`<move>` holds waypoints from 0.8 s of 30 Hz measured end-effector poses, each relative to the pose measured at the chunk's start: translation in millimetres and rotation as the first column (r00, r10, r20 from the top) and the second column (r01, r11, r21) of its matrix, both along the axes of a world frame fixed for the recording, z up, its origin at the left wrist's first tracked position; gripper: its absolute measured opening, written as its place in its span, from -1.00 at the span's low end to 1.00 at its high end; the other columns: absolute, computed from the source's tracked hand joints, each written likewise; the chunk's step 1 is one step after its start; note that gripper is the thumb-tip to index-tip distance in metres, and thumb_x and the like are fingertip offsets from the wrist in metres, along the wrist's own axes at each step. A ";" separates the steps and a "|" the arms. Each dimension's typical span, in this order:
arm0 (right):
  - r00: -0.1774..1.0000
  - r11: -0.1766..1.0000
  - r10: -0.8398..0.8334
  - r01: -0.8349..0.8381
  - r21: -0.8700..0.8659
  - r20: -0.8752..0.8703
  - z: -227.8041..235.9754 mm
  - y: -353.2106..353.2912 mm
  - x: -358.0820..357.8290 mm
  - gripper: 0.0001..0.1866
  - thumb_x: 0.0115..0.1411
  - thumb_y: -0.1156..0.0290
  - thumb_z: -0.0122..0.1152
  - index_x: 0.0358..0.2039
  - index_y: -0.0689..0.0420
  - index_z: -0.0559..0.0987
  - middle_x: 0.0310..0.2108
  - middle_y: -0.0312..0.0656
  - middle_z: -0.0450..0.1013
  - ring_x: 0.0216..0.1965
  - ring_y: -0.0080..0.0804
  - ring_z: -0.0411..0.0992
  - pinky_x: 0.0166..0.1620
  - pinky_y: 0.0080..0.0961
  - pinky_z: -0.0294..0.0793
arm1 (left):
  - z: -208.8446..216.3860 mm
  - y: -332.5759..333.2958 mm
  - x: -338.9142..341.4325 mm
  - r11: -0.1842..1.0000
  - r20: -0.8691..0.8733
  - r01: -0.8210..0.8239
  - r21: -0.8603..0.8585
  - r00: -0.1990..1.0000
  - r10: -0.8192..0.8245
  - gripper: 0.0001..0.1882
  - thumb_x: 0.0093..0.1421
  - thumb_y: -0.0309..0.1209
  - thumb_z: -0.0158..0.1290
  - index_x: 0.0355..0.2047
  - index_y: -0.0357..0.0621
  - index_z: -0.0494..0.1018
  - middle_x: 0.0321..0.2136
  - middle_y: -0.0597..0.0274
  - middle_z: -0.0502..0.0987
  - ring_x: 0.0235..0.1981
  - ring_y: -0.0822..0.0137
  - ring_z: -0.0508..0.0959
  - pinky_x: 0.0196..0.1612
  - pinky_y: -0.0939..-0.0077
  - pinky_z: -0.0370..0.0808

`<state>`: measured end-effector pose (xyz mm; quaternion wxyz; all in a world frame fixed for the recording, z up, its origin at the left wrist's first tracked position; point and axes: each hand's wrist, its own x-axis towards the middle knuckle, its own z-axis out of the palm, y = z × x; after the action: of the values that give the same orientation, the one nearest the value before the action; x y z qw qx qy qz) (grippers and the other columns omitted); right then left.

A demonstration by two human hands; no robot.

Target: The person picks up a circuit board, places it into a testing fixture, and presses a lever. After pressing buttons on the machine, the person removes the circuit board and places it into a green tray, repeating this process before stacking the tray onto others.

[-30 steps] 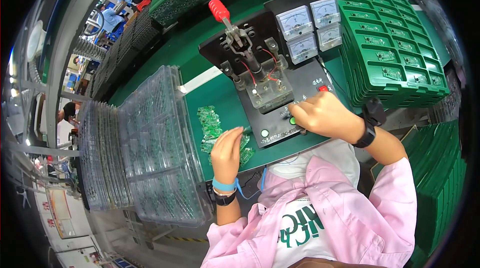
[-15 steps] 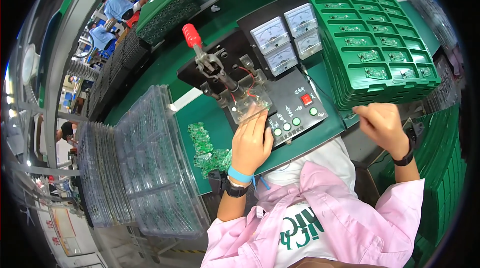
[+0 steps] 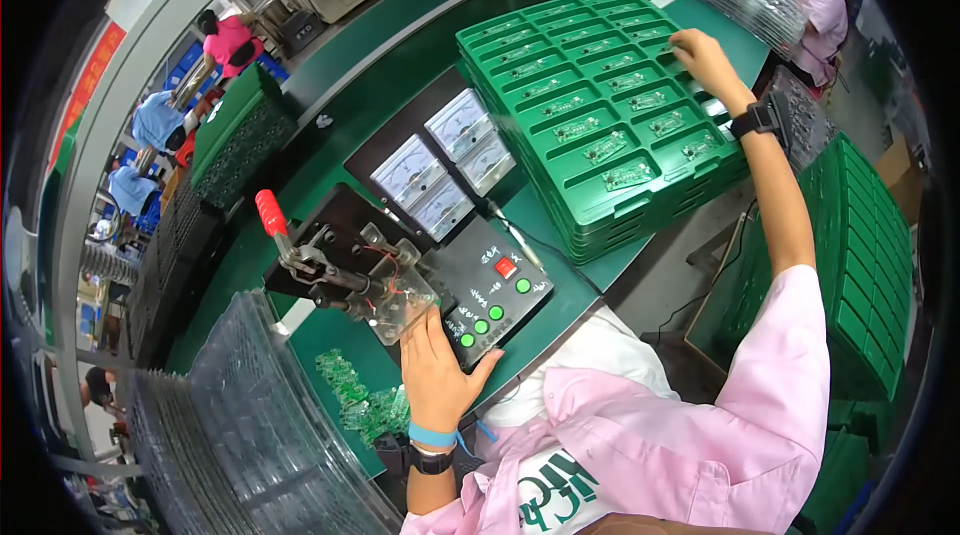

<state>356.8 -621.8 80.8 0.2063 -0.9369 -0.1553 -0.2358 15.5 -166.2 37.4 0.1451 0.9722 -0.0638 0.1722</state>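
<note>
My left hand [image 3: 432, 375] lies with fingers stretched out and thumb apart, its fingertips at the clear plate [image 3: 398, 315] of a test fixture. Above that plate stands a toggle clamp with a red handle [image 3: 270, 213], tilted up. Beside my thumb is the black control box [image 3: 470, 285] with green buttons and a red switch. My right hand [image 3: 708, 65] reaches over the right-hand column of the top green tray [image 3: 592, 220], fingers bent together; what they hold, if anything, is hidden. Small circuit boards [image 3: 605, 147] lie in the tray's compartments.
Analog meters [image 3: 412, 172] stand behind the control box. Loose circuit boards [image 3: 372, 405] are heaped left of my left hand. Clear plastic trays [image 3: 240, 385] stack at lower left, green trays [image 3: 850, 265] at right. A co-worker in pink [image 3: 822, 20] sits at far right.
My right hand has moved from the tray's near edge out over its far right compartments. The left hand stays at the fixture, its thumb spread wider. The whole view has swung to the right.
</note>
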 end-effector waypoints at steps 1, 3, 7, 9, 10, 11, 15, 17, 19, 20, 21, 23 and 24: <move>1.000 0.990 0.010 -0.007 -0.143 0.019 -1.4 2.1 2.6 -0.70 0.22 0.51 0.09 -0.02 0.26 0.49 -0.06 0.04 0.48 0.01 -0.09 0.45 0.05 -0.33 0.43 | 1.1 0.5 -1.1 1.000 -0.018 -0.007 -0.006 1.000 0.007 -0.19 -0.03 -0.05 0.29 0.07 -0.42 0.31 0.09 -0.21 0.35 0.14 -0.22 0.33 0.16 0.04 0.29; 0.999 0.989 0.033 -0.027 -0.148 0.035 -3.1 2.1 1.0 -0.68 0.22 0.50 0.09 -0.01 0.26 0.48 -0.04 0.04 0.47 0.01 -0.04 0.43 0.07 -0.30 0.41 | 3.8 -0.9 -4.7 1.000 -0.033 -0.013 -0.012 0.999 0.012 -0.16 -0.04 -0.04 0.30 0.08 -0.42 0.31 0.11 -0.23 0.33 0.15 -0.24 0.31 0.17 0.03 0.28; 0.990 0.985 0.129 -0.120 -0.125 0.064 5.1 25.1 -20.1 -0.65 0.22 0.48 0.09 0.03 0.24 0.45 -0.01 0.04 0.45 0.03 0.04 0.40 0.10 -0.27 0.37 | 24.8 1.8 -17.0 0.998 -0.135 0.048 -0.042 0.989 -0.054 -0.12 -0.06 -0.04 0.31 0.14 -0.37 0.27 0.17 -0.25 0.28 0.19 -0.25 0.26 0.21 -0.01 0.22; 0.983 0.982 0.172 -0.165 -0.088 0.070 22.1 47.4 -53.9 -0.62 0.21 0.49 0.11 0.05 0.23 0.43 0.00 0.02 0.44 0.04 0.01 0.39 0.11 -0.28 0.36 | 57.1 4.6 -1.7 0.988 0.243 0.153 -0.015 0.959 -0.145 -0.16 -0.01 -0.12 0.28 0.19 -0.31 0.23 0.21 -0.23 0.24 0.22 -0.20 0.25 0.24 0.00 0.18; 0.966 0.966 0.249 -0.242 -0.096 0.070 29.0 65.3 -76.1 -0.63 0.20 0.49 0.12 0.04 0.22 0.44 -0.01 0.01 0.45 0.03 0.00 0.39 0.11 -0.27 0.36 | 76.6 1.4 12.2 1.000 0.430 -0.010 0.018 0.903 0.002 -0.20 0.01 -0.19 0.26 0.20 -0.30 0.23 0.21 -0.23 0.25 0.21 -0.19 0.28 0.23 -0.01 0.20; 0.941 0.941 0.331 -0.324 -0.103 0.070 37.7 89.1 -103.0 -0.64 0.20 0.49 0.13 0.03 0.21 0.45 -0.01 -0.01 0.45 0.02 0.00 0.40 0.11 -0.26 0.35 | 93.0 0.1 29.8 0.983 0.601 -0.184 0.025 0.788 0.132 -0.23 0.02 -0.26 0.24 0.21 -0.29 0.23 0.20 -0.23 0.26 0.19 -0.18 0.30 0.23 -0.01 0.21; 0.734 0.710 0.679 -0.660 -0.244 -0.008 64.1 177.6 -197.5 -0.65 0.09 0.45 0.24 -0.07 0.15 0.51 -0.08 -0.09 0.48 -0.11 -0.09 0.44 -0.01 -0.27 0.42 | 114.7 35.3 63.4 0.836 0.469 0.000 -0.549 0.828 0.308 -0.26 0.03 -0.29 0.22 0.20 -0.26 0.23 0.10 -0.27 0.36 0.15 -0.16 0.36 0.19 -0.02 0.25; 0.686 0.660 0.722 -0.723 -0.206 -0.094 57.9 185.6 -219.0 -0.64 0.06 0.45 0.25 -0.08 0.16 0.51 -0.06 -0.11 0.47 -0.13 -0.11 0.44 -0.03 -0.28 0.42 | 100.1 37.1 63.7 0.733 0.683 0.428 -0.529 0.727 0.069 -0.28 0.04 -0.28 0.24 0.18 -0.24 0.25 0.06 -0.18 0.41 0.14 -0.12 0.38 0.18 0.00 0.28; 0.638 0.619 0.747 -0.770 -0.156 -0.187 50.2 190.5 -230.8 -0.63 0.04 0.44 0.27 -0.09 0.16 0.52 -0.05 -0.13 0.46 -0.14 -0.13 0.44 -0.05 -0.28 0.42 | 69.6 27.2 41.9 0.886 0.720 0.428 -0.178 0.670 -0.179 -0.37 0.04 -0.30 0.24 0.09 -0.26 0.32 0.04 -0.09 0.44 0.13 -0.09 0.39 0.17 0.02 0.31; 0.632 0.618 0.755 -0.775 -0.133 -0.178 41.4 190.1 -232.1 -0.62 0.03 0.43 0.28 -0.09 0.16 0.52 -0.04 -0.12 0.46 -0.13 -0.12 0.43 -0.05 -0.28 0.42 | 54.6 17.6 27.1 0.931 0.626 0.346 -0.111 0.752 -0.205 -0.42 0.04 -0.32 0.25 0.04 -0.27 0.35 0.04 -0.06 0.44 0.12 -0.10 0.40 0.16 0.02 0.32; 0.618 0.608 0.770 -0.786 -0.111 -0.161 33.3 192.6 -232.9 -0.62 0.03 0.43 0.28 -0.09 0.17 0.52 -0.02 -0.11 0.45 -0.11 -0.11 0.43 -0.04 -0.27 0.42 | 34.8 14.1 16.8 0.892 0.676 0.357 -0.276 0.732 -0.084 -0.47 0.06 -0.32 0.23 0.01 -0.28 0.38 0.02 -0.06 0.45 0.12 -0.12 0.39 0.17 0.00 0.31; 0.600 0.594 0.787 -0.800 -0.089 -0.142 15.4 202.2 -237.5 -0.61 0.02 0.43 0.29 -0.09 0.17 0.52 -0.01 -0.10 0.44 -0.10 -0.10 0.43 -0.04 -0.26 0.42 | 2.7 18.6 2.1 0.824 0.703 0.369 -0.429 0.710 0.048 -0.51 0.08 -0.33 0.20 -0.01 -0.30 0.40 0.01 -0.06 0.45 0.12 -0.15 0.39 0.18 -0.02 0.29; 0.593 0.592 0.802 -0.805 -0.039 -0.079 4.7 211.8 -241.7 -0.55 0.00 0.42 0.31 -0.05 0.16 0.50 0.01 -0.07 0.42 -0.05 -0.07 0.42 0.01 -0.21 0.39 | -8.0 22.0 -4.8 0.852 0.620 0.254 -0.457 0.778 0.101 -0.51 0.10 -0.32 0.18 0.00 -0.29 0.39 0.03 -0.07 0.43 0.13 -0.16 0.37 0.19 -0.02 0.26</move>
<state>115.1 -410.0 85.5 0.2610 -0.7790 -0.5634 -0.0871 10.7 -144.2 29.3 0.3782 0.7803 -0.1006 0.4879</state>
